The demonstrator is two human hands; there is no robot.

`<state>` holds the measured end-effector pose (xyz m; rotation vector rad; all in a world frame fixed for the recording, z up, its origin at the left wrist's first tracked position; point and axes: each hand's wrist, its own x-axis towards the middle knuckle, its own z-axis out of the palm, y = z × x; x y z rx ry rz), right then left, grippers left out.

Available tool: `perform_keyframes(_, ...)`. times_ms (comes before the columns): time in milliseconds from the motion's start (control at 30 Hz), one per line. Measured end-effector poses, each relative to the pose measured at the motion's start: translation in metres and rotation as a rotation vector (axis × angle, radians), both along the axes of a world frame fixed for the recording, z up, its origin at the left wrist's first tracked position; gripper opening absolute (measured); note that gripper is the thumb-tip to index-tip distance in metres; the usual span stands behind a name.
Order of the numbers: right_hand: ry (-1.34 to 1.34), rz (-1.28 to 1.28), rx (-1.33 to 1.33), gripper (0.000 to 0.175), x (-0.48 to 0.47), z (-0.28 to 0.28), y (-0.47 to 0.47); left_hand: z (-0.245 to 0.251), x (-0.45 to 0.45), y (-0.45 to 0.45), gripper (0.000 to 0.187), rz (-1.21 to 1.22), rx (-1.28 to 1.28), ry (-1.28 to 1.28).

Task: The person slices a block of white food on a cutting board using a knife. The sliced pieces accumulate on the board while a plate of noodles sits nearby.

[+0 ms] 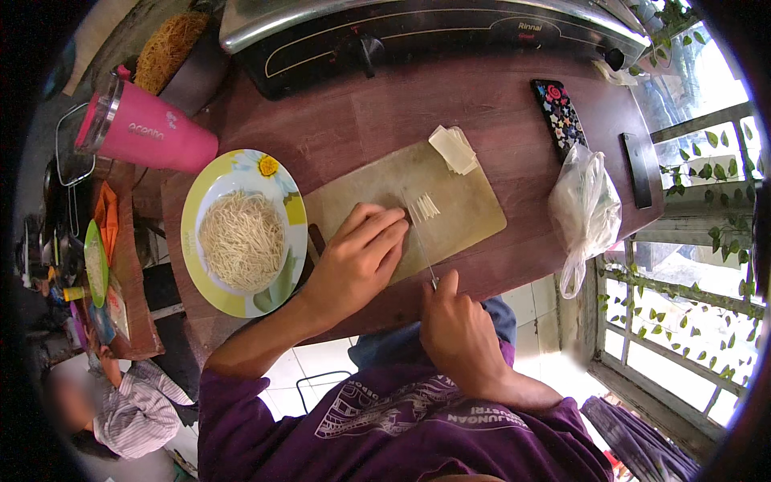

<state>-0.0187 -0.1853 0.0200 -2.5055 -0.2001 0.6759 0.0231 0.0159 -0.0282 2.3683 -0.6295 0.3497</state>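
Note:
My right hand (pixel 461 331) is closed around the handle of a knife (pixel 421 241), whose thin blade rests on a pale cutting board (pixel 355 181). Left of the blade, my left hand (pixel 367 247) presses on the board with bent fingers; whatever lies beneath the fingertips is hidden. Thin pale strips (pixel 428 206) lie just right of the blade. A small stack of flat, pale rectangular slices (pixel 455 149) sits at the board's upper right corner. To the left of my left hand, a flowered plate (pixel 244 159) holds a heap of similar thin strips (pixel 241 241).
A gas stove (pixel 421 45) spans the far side. At left stand a pink tumbler (pixel 156 129) and a pot (pixel 196 78) with brown shreds. Rightward lie a knotted plastic bag (pixel 584 205), a patterned case (pixel 557 114) and a dark phone (pixel 636 172). Another person (pixel 138 410) is at lower left.

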Motion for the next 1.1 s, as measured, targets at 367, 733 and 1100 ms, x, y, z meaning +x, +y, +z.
perform_keyframes(367,-0.014,0.049,-0.061,0.036,-0.008,0.008,-0.007,-0.003,0.000,-0.001,0.030,0.018,-0.016,-0.032)
perform_keyframes(733,0.031,0.028,-0.042,0.038,-0.023,0.017,-0.027,-0.005,0.002,-0.002,0.024,0.008,-0.095,-0.063)
perform_keyframes(1100,-0.070,0.015,0.050,0.036,-0.016,0.025,-0.038,-0.004,0.001,-0.003,0.023,-0.001,-0.098,-0.062)
